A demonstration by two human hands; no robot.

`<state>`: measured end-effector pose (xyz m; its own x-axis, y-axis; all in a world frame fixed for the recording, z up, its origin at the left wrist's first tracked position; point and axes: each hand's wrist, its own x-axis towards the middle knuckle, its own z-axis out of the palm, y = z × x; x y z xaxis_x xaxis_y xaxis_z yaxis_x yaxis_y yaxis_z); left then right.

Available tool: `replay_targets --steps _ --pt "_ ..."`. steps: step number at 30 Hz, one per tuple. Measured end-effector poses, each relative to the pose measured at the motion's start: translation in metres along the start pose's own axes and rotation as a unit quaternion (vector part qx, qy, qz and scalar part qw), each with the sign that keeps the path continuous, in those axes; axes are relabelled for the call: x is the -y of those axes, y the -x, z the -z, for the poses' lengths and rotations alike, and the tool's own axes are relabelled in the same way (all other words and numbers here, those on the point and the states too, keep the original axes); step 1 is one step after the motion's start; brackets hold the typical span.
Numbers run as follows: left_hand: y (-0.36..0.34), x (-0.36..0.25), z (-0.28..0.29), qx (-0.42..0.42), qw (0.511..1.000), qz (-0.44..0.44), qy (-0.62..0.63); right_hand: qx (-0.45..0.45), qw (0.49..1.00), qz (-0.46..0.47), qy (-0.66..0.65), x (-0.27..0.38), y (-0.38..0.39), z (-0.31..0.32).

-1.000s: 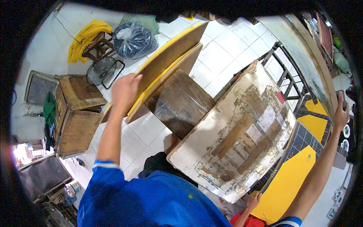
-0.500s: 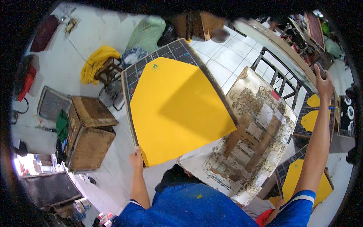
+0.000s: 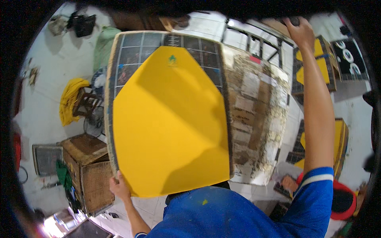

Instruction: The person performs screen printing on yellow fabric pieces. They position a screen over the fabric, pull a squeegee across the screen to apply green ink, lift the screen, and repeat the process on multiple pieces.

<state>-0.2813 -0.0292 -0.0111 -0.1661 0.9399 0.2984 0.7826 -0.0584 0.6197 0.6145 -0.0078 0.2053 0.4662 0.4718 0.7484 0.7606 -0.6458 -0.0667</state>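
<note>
Left hand (image 3: 120, 186) pinched on the near-left corner of the black gridded board (image 3: 133, 43), no other grip on it visible, so I reckon it could tip and let the yellow fabric panel (image 3: 170, 119), flat from near edge almost to far, slide, or its right edge could knock the patched white slab (image 3: 274, 119). Right hand (image 3: 300, 33) raised, fingers wrapped round a dark handle (image 3: 294, 21). Half a second ago the board sat skewed in view; now squarer, panel keeping its place on it, right hand higher in view.
</note>
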Motion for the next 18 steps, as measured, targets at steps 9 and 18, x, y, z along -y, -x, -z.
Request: replay_targets --steps 9,18 --pt "0.059 -0.064 -0.156 0.370 0.926 -0.034 -0.070 -0.011 0.999 -0.008 -0.049 0.046 0.024 0.038" --pt "0.059 -0.089 -0.152 0.565 0.820 -0.060 -0.062 0.029 0.996 -0.044 -0.077 0.065 0.008 0.057"
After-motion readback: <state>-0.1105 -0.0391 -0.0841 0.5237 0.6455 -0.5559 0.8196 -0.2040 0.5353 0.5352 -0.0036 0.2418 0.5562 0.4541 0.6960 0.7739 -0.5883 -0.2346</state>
